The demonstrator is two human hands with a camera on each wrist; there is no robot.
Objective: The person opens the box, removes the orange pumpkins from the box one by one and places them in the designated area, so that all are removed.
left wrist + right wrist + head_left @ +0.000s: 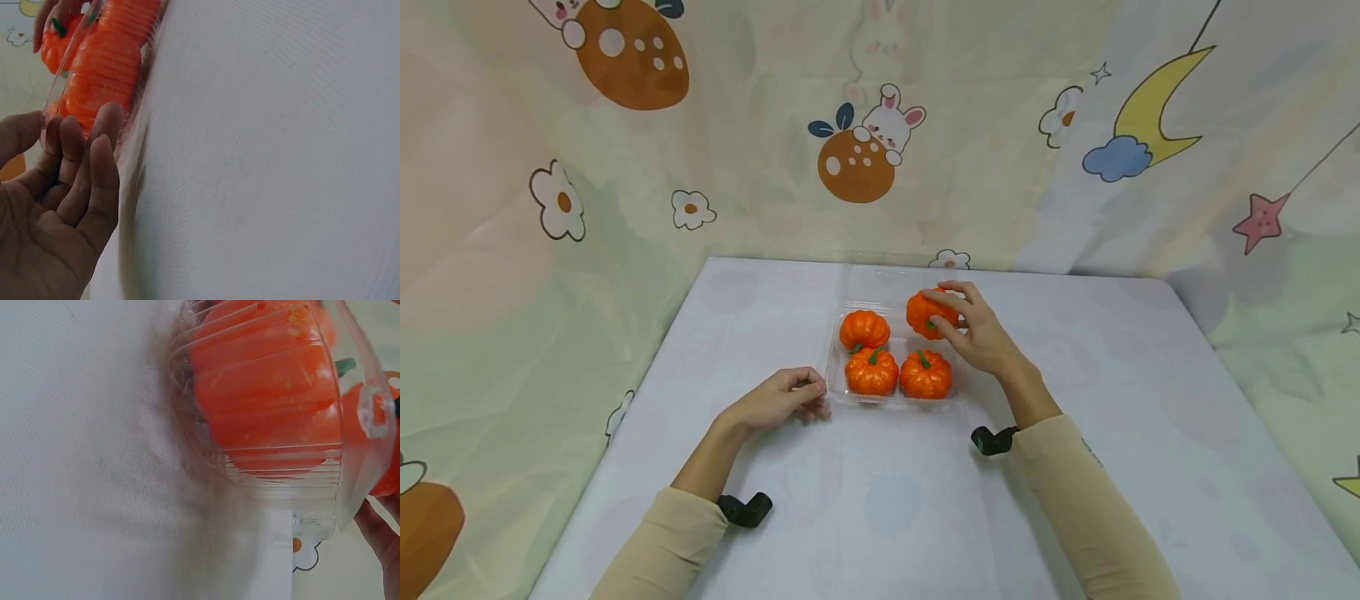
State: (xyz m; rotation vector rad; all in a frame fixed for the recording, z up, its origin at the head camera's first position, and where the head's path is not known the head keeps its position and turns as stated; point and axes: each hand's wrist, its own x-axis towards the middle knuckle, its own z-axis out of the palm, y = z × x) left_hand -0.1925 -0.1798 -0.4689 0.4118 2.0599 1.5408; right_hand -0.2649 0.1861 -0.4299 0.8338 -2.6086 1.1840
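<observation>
A clear plastic clamshell box (891, 402) stands on the table with its lid folded back. Inside it sit three small orange toy pumpkins: one at the back left (864, 330), one at the front left (871, 372) and one at the front right (926, 375). Over the box's back right part, my right hand (981, 329) holds a fourth pumpkin (928, 314) between thumb and fingers, its green stem turned toward the thumb. My left hand (786, 393) pinches the box's rim at the front left corner, thumb and fingertips on either side in the left wrist view.
A white cloth covers the table (880, 517). Behind it hangs a patterned curtain (760, 125) with rabbits, flowers and a moon. Black wrist cameras, one on the left wrist (747, 510) and one on the right wrist (994, 441), stick out from beige sleeves.
</observation>
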